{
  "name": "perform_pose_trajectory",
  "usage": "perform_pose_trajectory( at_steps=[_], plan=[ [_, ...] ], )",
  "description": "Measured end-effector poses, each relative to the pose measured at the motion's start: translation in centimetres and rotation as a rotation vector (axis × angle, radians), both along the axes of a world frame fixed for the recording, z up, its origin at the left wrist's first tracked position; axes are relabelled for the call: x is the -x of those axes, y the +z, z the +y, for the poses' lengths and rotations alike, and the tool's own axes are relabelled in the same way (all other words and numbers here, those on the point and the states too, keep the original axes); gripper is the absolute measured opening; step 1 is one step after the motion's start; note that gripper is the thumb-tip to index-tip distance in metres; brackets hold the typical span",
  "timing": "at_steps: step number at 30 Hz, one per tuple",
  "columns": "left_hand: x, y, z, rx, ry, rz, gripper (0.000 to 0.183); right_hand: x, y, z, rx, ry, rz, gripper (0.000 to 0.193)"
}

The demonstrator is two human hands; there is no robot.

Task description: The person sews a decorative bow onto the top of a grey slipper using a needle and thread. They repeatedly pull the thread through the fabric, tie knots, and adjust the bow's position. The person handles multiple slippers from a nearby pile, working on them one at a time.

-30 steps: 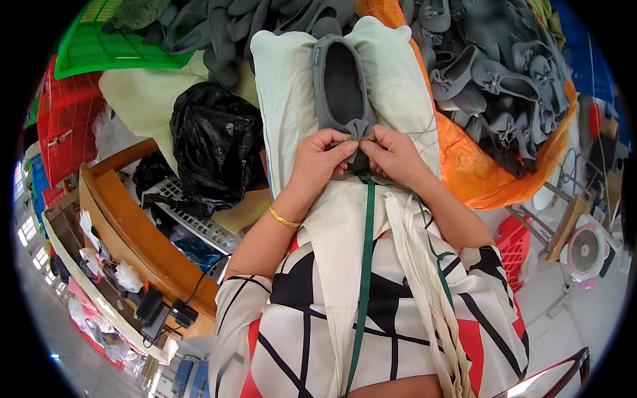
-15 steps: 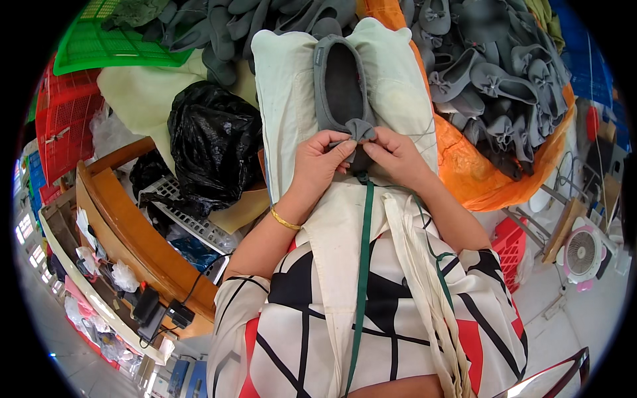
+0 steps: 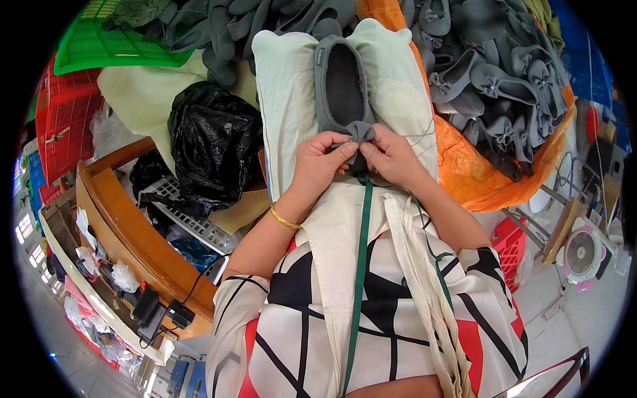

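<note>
A grey slipper (image 3: 323,86) lies on the pale cloth (image 3: 284,86) over my lap, its toe end toward me. At the toe sits a grey fabric bow (image 3: 361,131). My left hand (image 3: 320,159) pinches the bow's left side between thumb and fingers. From the right, my right hand (image 3: 391,156) is closed on the bow too, fingertips nearly meeting the left ones. A thin dark thread (image 3: 424,132) loops over the cloth beside my right hand. Whether a needle is between the fingers is hidden.
Right of my lap, an orange sack (image 3: 471,182) holds many grey slippers with bows (image 3: 504,86). More grey slippers (image 3: 219,33) are heaped at the far left. A black plastic bag (image 3: 212,142), a wooden drawer-like piece (image 3: 142,219) and a green crate (image 3: 113,46) stand left; a fan (image 3: 582,252) is at right.
My right hand has shifted very slightly, its thumb and fingers drawing a little closer to the left fingertips at the bow. The slipper stays in place.
</note>
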State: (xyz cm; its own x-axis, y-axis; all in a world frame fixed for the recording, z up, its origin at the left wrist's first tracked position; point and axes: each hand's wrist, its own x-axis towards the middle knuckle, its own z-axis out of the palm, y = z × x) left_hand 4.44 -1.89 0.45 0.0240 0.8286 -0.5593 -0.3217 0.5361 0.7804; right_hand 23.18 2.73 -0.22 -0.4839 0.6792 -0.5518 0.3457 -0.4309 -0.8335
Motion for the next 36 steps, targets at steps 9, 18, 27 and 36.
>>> perform_pose_trajectory(
  at_steps=[9, 18, 27, 36],
  plan=[
    [0.0, 0.1, 0.1, -0.021, -0.113, 0.061, 0.012, 1.5, 1.8, 0.5, -0.232, -0.034, -0.023, 0.035],
    [0.6, 0.0, -0.3, -0.104, -0.134, 0.094, 0.012, 0.3, 3.4, 4.3, -0.553, 0.109, -0.063, 0.026],
    [3.3, 2.6, 0.7, -0.05, -0.206, 0.016, 0.019, 2.3, 1.7, 4.8, -0.26, 0.171, -0.051, 0.018],
    [3.3, 2.2, 0.1, -0.033, -0.266, 0.129, 0.013, 1.6, 2.8, 2.8, -0.301, -0.08, 0.151, 0.01]
  ],
)
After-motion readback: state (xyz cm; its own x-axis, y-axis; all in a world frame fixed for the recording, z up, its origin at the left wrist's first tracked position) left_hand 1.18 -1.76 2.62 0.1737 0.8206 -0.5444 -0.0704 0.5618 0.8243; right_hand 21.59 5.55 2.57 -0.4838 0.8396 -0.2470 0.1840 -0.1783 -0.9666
